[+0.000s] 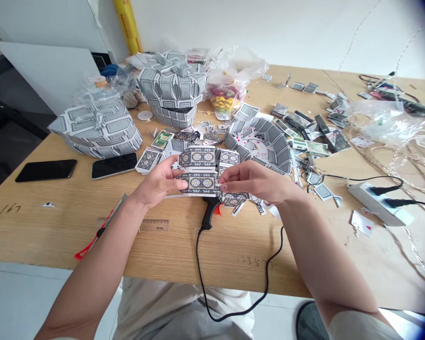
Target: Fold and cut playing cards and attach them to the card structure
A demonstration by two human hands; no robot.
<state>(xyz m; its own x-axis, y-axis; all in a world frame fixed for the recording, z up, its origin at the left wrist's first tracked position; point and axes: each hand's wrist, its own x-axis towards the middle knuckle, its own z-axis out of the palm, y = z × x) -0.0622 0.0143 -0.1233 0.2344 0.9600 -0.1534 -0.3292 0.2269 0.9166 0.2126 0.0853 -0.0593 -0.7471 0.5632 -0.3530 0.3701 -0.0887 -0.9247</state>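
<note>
Between my two hands is a piece made of folded playing cards [201, 182], with dark blue and cream patterned backs. My left hand [160, 182] grips its left side between thumb and fingers. At its right edge, the fingers of my right hand [246, 182] are pinched together; whatever they hold is too small to make out. Just below the card piece shows the black handle of a glue gun [208, 213] with an orange trigger. More patterned card pieces [230, 157] lie behind my right hand. A round card-built basket [283, 148] with loose cards inside stands beyond it.
Two card-built boxes [177, 89] [99, 125] stand at the back left. Two phones [46, 170] [114, 165], a red cutter [88, 245] and a ruler [156, 225] lie left. A power strip [378, 205] sits right. The glue gun's black cable [198, 255] loops over the front edge.
</note>
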